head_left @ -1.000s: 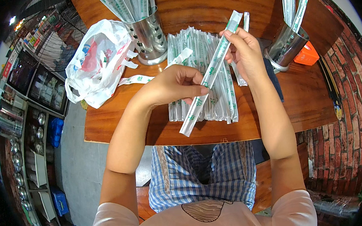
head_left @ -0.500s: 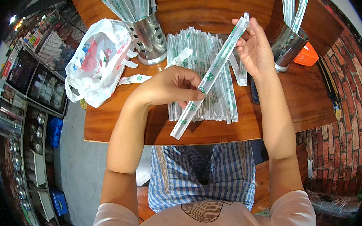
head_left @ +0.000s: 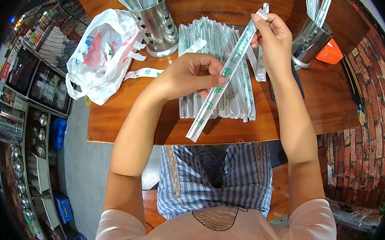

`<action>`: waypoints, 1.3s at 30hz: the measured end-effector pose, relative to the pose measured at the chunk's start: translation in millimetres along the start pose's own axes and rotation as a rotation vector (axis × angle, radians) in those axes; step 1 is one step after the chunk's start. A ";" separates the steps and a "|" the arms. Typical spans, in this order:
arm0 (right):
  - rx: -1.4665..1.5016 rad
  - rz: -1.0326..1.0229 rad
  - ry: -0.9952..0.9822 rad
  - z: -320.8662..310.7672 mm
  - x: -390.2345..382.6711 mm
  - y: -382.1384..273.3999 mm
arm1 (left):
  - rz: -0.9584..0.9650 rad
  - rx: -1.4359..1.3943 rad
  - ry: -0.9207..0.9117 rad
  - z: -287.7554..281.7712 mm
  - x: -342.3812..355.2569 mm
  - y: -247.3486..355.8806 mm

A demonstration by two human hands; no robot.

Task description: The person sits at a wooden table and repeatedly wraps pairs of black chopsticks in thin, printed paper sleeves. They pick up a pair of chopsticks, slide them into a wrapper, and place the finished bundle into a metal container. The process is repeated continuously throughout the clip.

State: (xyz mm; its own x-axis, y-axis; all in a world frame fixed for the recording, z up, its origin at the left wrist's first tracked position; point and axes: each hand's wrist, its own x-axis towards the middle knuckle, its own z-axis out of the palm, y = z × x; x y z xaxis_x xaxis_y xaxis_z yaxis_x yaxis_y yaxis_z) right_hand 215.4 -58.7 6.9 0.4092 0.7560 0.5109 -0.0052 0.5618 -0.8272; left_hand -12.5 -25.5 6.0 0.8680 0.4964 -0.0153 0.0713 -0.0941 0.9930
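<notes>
My left hand pinches the middle of a long, narrow clear-wrapped packet with green print, held slanting across a pile of similar packets on the table. My right hand grips the packet's upper end, thumb over it near the tip; a small white bit sticks up there, its detail unclear. More loose packets lie beside the pile, partly behind my right hand. A white plastic bag with red marks lies to the left, beside a short printed strip.
Steel cylinders holding upright packets stand at back left and back right, near an orange box. The wooden table has its front edge below my hands. Shelves are left, a brick wall right.
My right thumb has come over the packet's upper end, where it was behind or beside it half a second ago. The whole view has shifted slightly upward.
</notes>
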 end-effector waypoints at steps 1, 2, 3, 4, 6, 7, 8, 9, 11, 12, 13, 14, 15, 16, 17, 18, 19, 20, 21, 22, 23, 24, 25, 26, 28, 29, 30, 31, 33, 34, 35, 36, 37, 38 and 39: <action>0.031 0.013 -0.001 0.7 -0.2 -0.3 | 0.002 -0.001 0.000 0.8 0.5 0.4; 0.062 0.026 -0.001 1.3 -0.8 -0.8 | 0.024 -0.018 0.012 1.2 0.7 0.2; 0.093 0.039 -0.001 1.9 -1.7 -1.4 | 0.045 -0.035 0.023 1.6 0.9 0.0; 0.144 0.112 -0.029 2.9 -2.0 -1.9 | 0.069 -0.049 0.035 1.1 1.6 0.6; 0.244 0.256 -0.083 5.3 -4.8 -2.0 | 0.081 -0.064 0.118 -2.0 1.1 -0.6; 0.193 0.340 -0.172 6.2 -5.3 -1.8 | 0.091 -0.072 0.156 -3.7 1.9 -1.6; 0.153 0.358 -0.241 9.6 -9.3 -1.2 | 0.099 -0.069 0.163 -4.9 2.3 -2.3; 0.114 0.377 -0.278 13.3 -13.0 -0.6 | 0.107 -0.066 0.170 -5.5 2.1 -3.1; 0.091 0.396 -0.315 25.4 -20.1 -6.1 | 0.109 -0.065 0.182 -7.1 3.7 -6.2; 0.022 0.367 -0.331 27.1 -22.0 -6.4 | 0.105 -0.051 0.188 -6.8 4.3 -5.8; 0.012 0.369 -0.324 26.7 -22.6 -8.5 | 0.103 -0.038 0.189 -4.6 5.8 -4.6; 0.002 0.371 -0.316 25.1 -22.1 -10.7 | 0.100 -0.026 0.190 -1.5 6.7 -2.1; 0.019 0.326 -0.271 22.3 -19.3 -11.7 | 0.060 -0.010 0.253 2.1 6.5 2.3; 0.030 0.282 -0.222 18.5 -16.3 -13.8 | 0.155 0.024 0.325 2.4 9.1 0.7; 0.041 0.238 -0.173 15.2 -12.3 -17.0 | 0.250 0.055 0.396 -0.5 11.6 -5.3; 0.064 0.113 -0.104 7.3 -3.4 -26.3 | 0.345 0.086 0.468 -5.2 13.8 -12.2; 0.093 -0.055 0.056 -4.3 5.6 -36.6 | 0.394 0.156 0.542 -14.1 18.1 -20.4; 0.141 -0.230 0.204 -13.2 14.5 -46.2 | 0.345 0.025 0.612 -14.0 15.6 -14.6; 0.048 -0.395 0.265 -27.0 19.3 -59.4 | 0.338 0.043 0.645 -17.5 16.2 -14.7; -0.048 -0.559 0.328 -41.2 22.1 -73.8 | 0.330 0.062 0.674 -20.7 17.7 -16.4; -0.154 -0.622 0.444 -46.3 25.4 -89.2 | 0.313 0.103 0.674 -22.7 16.8 -17.4; -0.259 -0.683 0.559 -51.2 29.6 -103.9 | 0.296 0.144 0.675 -24.3 16.1 -18.0; -0.354 -0.760 0.553 -63.4 34.1 -116.6 | 0.282 0.177 0.671 -23.3 17.7 -18.7; -0.447 -0.831 0.540 -75.4 40.6 -126.3 | 0.290 0.182 0.668 -22.0 17.4 -19.2; -0.585 -0.859 0.526 -96.1 55.7 -138.1 | 0.306 0.193 0.661 -19.3 17.0 -19.8; -0.664 -0.854 0.511 -104.9 61.5 -140.5 | 0.308 0.209 0.671 -20.1 15.5 -19.8; -0.741 -0.848 0.495 -112.2 65.4 -142.0 | 0.321 0.236 0.689 -20.5 13.9 -19.1; -0.804 -0.809 0.509 -117.0 67.3 -143.6 | 0.334 0.262 0.707 -20.3 13.1 -18.0; -1.015 -0.766 0.458 -142.2 76.8 -153.9 | 0.351 0.266 0.709 -15.3 19.6 -16.5; -1.073 -0.724 0.424 -150.5 87.5 -136.4 | 0.323 0.291 0.736 -18.7 15.9 -17.2; -1.077 -0.641 0.393 -154.8 93.5 -126.1 | 0.307 0.298 0.745 -19.9 16.6 -17.4; -1.184 -0.578 0.380 -160.3 97.6 -117.9 | 0.298 0.289 0.754 -20.7 17.1 -18.3; -1.253 -0.460 0.333 -162.4 100.7 -112.4 | 0.292 0.279 0.764 -22.2 17.9 -18.9; -1.320 -0.341 0.285 -164.8 102.6 -106.4 | 0.287 0.268 0.774 -23.3 18.8 -19.9; -1.351 -0.310 0.285 -167.1 102.6 -98.1 | 0.303 0.272 0.782 -24.2 19.8 -21.3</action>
State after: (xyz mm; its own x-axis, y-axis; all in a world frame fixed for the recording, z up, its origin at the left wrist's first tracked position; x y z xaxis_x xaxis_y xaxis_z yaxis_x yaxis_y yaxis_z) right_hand 410.3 -92.3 101.4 0.4011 0.4793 0.7806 0.9155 -0.1821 -0.3587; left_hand -8.7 7.2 -12.6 0.2908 0.8558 0.4278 0.0932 -0.4703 0.8776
